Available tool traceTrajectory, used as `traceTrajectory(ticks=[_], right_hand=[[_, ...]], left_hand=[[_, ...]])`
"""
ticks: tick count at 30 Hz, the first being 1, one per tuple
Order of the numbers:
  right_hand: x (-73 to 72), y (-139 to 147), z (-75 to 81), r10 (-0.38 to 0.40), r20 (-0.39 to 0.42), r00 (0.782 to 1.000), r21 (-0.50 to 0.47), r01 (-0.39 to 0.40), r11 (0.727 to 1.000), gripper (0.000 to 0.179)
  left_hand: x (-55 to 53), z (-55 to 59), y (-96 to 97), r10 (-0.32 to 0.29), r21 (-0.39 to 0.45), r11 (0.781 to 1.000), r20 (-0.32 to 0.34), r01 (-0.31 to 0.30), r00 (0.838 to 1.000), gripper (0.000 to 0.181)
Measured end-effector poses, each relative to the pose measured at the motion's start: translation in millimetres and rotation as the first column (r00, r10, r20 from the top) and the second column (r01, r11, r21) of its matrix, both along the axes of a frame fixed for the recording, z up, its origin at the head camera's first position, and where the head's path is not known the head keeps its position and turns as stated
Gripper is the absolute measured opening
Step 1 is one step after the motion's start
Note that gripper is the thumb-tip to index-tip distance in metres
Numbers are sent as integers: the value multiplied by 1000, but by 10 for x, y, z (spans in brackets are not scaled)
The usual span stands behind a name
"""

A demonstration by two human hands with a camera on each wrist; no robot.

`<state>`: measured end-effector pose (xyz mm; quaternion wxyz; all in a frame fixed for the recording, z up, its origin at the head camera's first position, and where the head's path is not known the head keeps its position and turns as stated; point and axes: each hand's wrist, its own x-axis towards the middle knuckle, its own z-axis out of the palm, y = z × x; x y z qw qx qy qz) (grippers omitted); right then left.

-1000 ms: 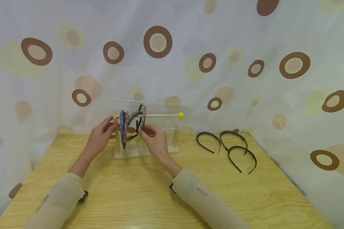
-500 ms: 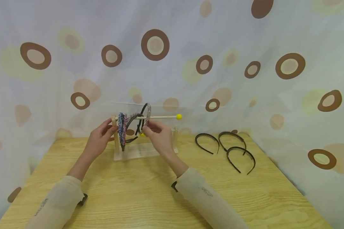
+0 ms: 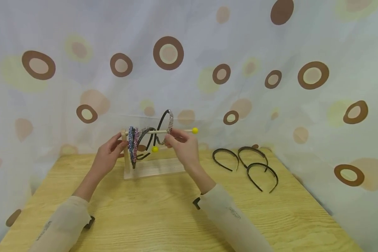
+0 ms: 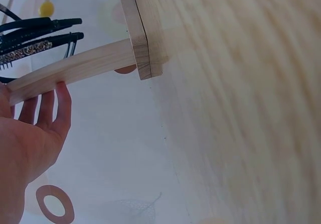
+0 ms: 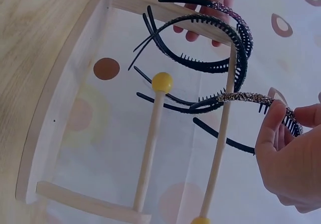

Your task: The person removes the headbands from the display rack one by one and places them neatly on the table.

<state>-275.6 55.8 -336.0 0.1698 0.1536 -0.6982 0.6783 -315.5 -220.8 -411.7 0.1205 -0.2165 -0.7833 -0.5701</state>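
Observation:
My left hand [image 3: 105, 154] grips the upright left post [image 4: 85, 66] of a wooden headband stand [image 3: 157, 169], fingers against the post in the left wrist view. My right hand [image 3: 186, 148] pinches a glittery silver-pink toothed headband [image 5: 246, 97] between thumb and fingers. That headband stands around the upper rod [image 3: 160, 132], partway toward the yellow ball [image 3: 195, 130] at its free end. Bunched by the left post, a blue glitter headband [image 3: 131, 140], a pink one [image 3: 136, 143] and a dark sparkly one [image 3: 148, 130] hang on the same rod.
On the table [image 3: 138, 217] at the right lie three plain black toothed headbands, among them a front one [image 3: 272, 171]. A lower rod tipped with a yellow ball [image 3: 155, 149] sits under the hanging headbands. A patterned curtain [image 3: 189, 87] stands behind.
My right hand has moved right along the upper rod with the silver-pink headband, away from the others. The left hand keeps its hold on the post.

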Motion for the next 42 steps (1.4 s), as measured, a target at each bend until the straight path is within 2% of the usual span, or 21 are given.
traceTrajectory(ticks=[4, 8, 15, 20, 22, 27, 30, 33, 37, 42], right_hand=[[30, 37, 51, 1, -8, 1000, 23, -1, 1000, 28], [50, 135, 78, -66, -45, 997, 69, 69, 995, 29], [106, 418, 122, -124, -163, 979, 128, 146, 981, 28], [133, 649, 156, -146, -206, 968, 154, 179, 972, 27], [155, 741, 174, -144, -200, 969, 154, 176, 972, 27], [352, 935, 329, -137, -165, 977, 184, 167, 969, 28], [447, 1115, 386, -100, -125, 987, 221, 126, 967, 30], [446, 1359, 344, -57, -54, 997, 275, 70, 959, 33], [510, 1624, 327, -15, 37, 999, 372, 0, 928, 35], [587, 1879, 290, 65, 135, 989, 496, -124, 859, 35]], left_hand=[[20, -18, -47, 24, -14, 1000, -18, -25, 1000, 55], [11, -25, -35, 14, -11, 1000, -28, -15, 1000, 55], [1, -33, 19, 23, -20, 1000, -31, -24, 999, 56], [-17, -43, 24, 38, -31, 999, -44, -40, 998, 56], [-19, -48, 25, 39, -28, 999, -43, -40, 998, 56], [6, -55, 28, 36, -26, 999, -32, -37, 999, 56], [21, -50, 43, 29, -18, 999, -26, -30, 999, 56], [39, -32, 57, 24, -20, 999, -30, -24, 999, 55], [43, -19, 58, 29, -35, 999, -44, -30, 999, 55], [11, -37, 57, 14, -25, 1000, -58, -15, 998, 54]])
